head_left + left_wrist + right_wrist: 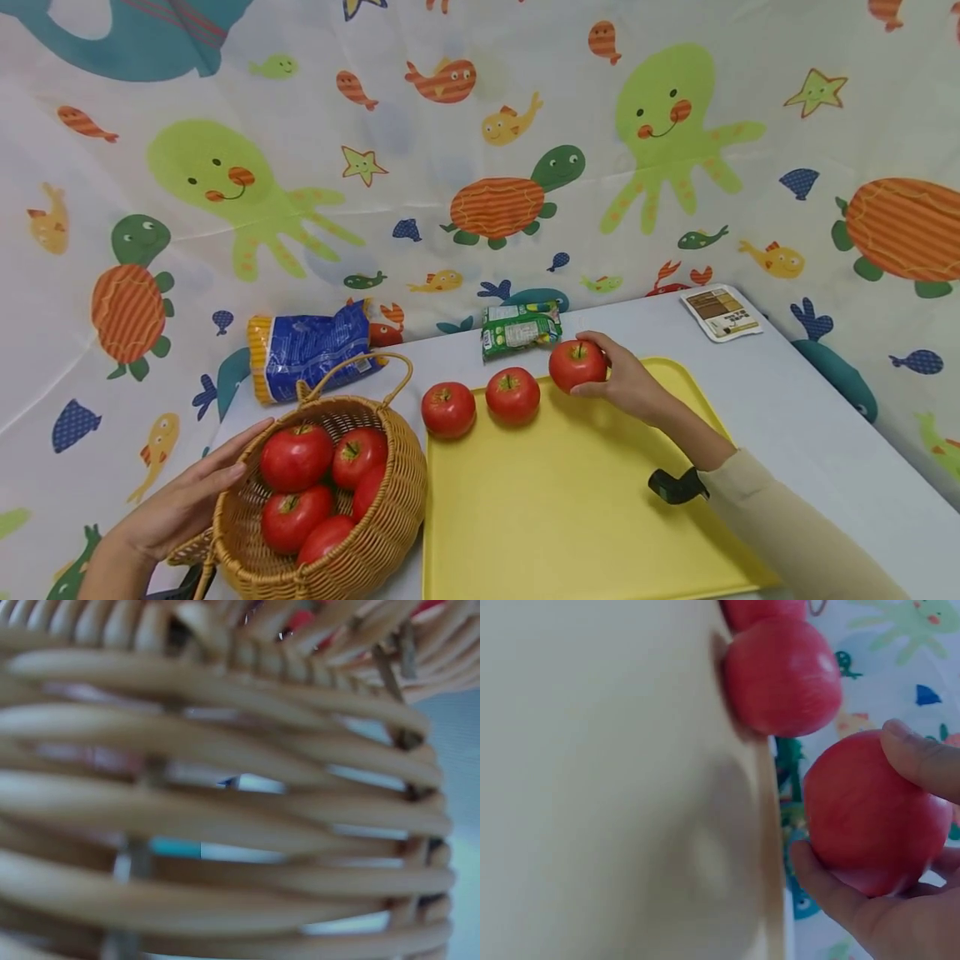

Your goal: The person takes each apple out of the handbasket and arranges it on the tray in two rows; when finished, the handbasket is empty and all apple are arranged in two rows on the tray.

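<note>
My right hand (pixel 632 385) grips a red apple (pixel 576 365) just above the far edge of the yellow tray (pixel 525 508). In the right wrist view, the thumb and fingers wrap round this apple (pixel 877 814). Two more red apples, one in the middle (pixel 513 396) and one at the left (pixel 448 410), sit in a row along the tray's far edge. My left hand (pixel 176 504) rests against the left side of a wicker basket (pixel 401 492), its fingers fairly straight along the rim. Several red apples (pixel 297 458) lie inside. Woven cane (pixel 225 810) fills the left wrist view.
Behind the basket lies a blue and yellow bag (pixel 318 350). A green packet (pixel 521 327) is beyond the tray, and a white and brown pack (pixel 722 312) lies at the table's far right. A sea-animal printed curtain (pixel 420 142) hangs behind the white table (pixel 810 450).
</note>
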### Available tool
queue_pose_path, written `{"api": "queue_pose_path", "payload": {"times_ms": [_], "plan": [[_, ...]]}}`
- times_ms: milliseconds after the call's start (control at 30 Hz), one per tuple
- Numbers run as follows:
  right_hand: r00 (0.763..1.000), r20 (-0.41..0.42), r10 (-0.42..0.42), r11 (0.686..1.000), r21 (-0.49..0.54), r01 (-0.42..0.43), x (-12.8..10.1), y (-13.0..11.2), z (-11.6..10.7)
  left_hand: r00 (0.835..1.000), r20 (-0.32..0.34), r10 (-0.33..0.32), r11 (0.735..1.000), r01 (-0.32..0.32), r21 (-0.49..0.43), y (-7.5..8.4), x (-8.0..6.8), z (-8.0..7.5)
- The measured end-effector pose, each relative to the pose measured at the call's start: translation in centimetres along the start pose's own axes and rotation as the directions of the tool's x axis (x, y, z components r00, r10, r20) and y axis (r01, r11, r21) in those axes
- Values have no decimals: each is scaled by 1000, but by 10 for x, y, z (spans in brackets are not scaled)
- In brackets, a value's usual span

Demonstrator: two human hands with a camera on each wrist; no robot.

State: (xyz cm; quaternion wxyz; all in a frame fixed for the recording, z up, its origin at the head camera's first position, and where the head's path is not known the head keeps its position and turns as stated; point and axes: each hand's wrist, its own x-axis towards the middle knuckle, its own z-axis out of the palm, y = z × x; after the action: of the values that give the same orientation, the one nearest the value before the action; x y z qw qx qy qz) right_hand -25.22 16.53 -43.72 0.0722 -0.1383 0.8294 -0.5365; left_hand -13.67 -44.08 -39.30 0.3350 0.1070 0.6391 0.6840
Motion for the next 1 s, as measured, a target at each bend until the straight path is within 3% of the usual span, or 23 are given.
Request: {"api": "queue_pose_path", "payload": {"times_ms": [200,1000], "plan": [[999,10,42,999,-28,-42,1,11,3,1000,16,10,1000,-10,-18,1,1,1],[1000,-8,22,993,-113,-23,-3,31,6,1000,-23,3,1000,-2,22,-4,0,-5]]}}
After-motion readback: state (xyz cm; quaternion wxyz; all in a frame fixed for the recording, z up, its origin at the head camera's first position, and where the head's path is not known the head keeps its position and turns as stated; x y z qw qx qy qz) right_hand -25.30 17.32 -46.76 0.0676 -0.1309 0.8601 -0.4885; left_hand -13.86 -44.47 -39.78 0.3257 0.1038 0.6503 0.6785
